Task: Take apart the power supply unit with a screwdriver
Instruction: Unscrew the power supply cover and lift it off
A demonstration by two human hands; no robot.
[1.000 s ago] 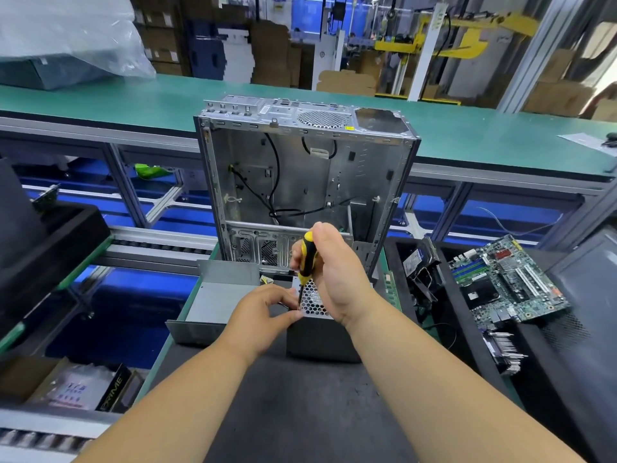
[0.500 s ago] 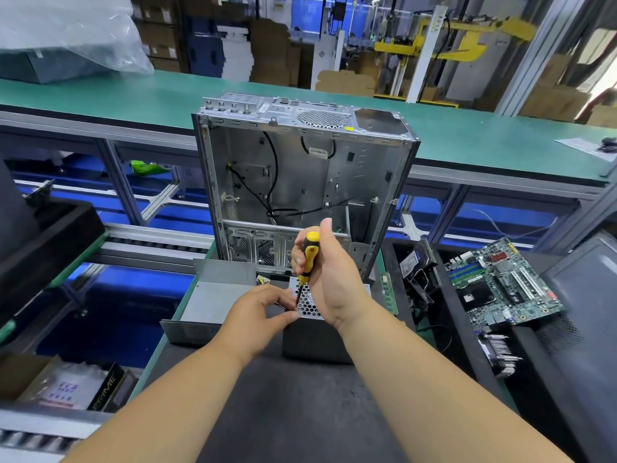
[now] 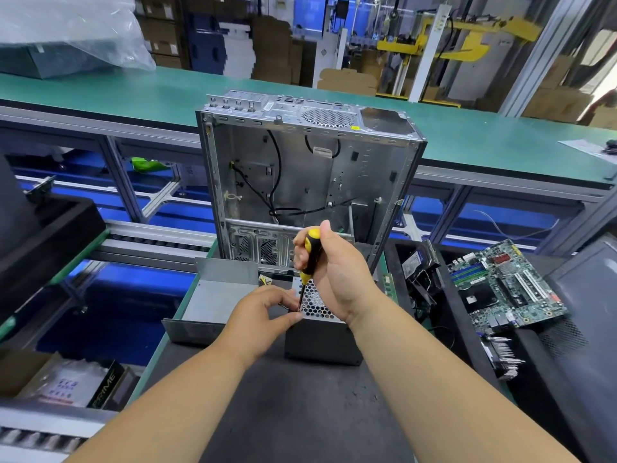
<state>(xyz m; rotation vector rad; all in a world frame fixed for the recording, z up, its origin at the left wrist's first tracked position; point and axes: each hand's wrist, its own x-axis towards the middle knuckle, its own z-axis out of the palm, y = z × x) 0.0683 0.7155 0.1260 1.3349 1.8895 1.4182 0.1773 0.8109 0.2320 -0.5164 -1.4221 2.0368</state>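
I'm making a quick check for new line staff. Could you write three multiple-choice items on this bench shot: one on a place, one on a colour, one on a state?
1. Where does the motherboard lie?
A. To the right of the power supply
B. Inside the case
C. On the far green belt

2. What colours is the screwdriver handle?
A. Red and white
B. Yellow and black
C. All blue

3. What is the right hand doing?
A. Resting flat on the mat
B. Lifting the case
C. Gripping the screwdriver

Answers:
1. A: the board sits off to the right of the power supply, well outside the case.
2. B: the handle shows yellow with black grip.
3. C: its fingers wrap the handle, tip down at the mesh top, while the left hand pinches the unit's corner.
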